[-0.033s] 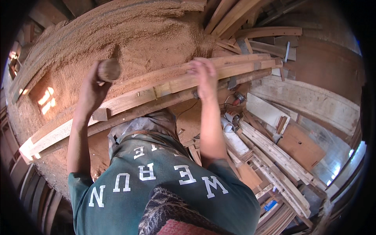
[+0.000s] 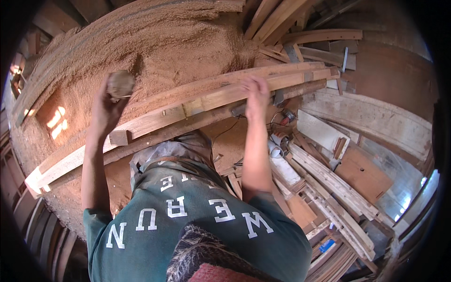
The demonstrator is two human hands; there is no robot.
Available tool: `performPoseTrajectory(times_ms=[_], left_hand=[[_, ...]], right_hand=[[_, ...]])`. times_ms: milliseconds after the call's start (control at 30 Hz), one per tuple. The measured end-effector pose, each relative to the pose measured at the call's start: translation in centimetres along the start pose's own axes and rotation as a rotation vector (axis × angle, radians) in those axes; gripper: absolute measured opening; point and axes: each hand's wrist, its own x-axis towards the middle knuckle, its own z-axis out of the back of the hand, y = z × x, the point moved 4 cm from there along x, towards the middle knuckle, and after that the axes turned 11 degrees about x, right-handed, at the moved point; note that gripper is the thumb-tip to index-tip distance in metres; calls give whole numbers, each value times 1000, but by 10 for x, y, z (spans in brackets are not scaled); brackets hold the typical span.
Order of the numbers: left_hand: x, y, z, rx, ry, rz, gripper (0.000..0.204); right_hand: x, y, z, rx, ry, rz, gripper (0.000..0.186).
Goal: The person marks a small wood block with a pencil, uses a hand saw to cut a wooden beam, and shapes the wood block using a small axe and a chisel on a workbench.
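My left hand [image 2: 107,110] is raised over the sawdust at the left, closed around a round-ended wooden block [image 2: 120,85]. Its rough circular end faces up; the rest of it is hidden. In front of me a long, slightly curved wooden beam [image 2: 155,117] runs from the lower left to the upper right. Over its right half is my right hand [image 2: 256,101], its fingers smeared by motion. Whether it touches the beam or holds anything does not show. A small square wood block [image 2: 120,137] sits against the beam's near side, below my left hand.
A deep heap of sawdust [image 2: 183,51] spreads beyond the beam. Stacked boards [image 2: 329,178] and a brown panel [image 2: 364,173] lie at the right, with a red-and-dark power tool [image 2: 286,116] and its cord nearby. More planks [image 2: 277,21] lean at the far right.
My left hand has moved slightly left with the wooden block. My right hand has shifted to the right along the beam. The beam looks unmoved.
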Motion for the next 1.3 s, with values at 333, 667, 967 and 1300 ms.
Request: performPoseTrajectory(times_ms=[333, 667, 967, 1300], left_hand=[[-7, -40, -3, -65, -70, 68, 39], [0, -116, -91, -109, 329, -65, 51], [-3, -146, -136, 11, 592, -357, 53], [-5, -113, -150, 15, 634, -444, 27]], right_hand=[[10, -133, 164, -430, -439, -502, 103], [-23, -83, 227, -149, -257, -468, 36], [-230, -24, 145, 245, -247, -148, 20], [-264, -21, 105, 298, -207, -133, 14]])
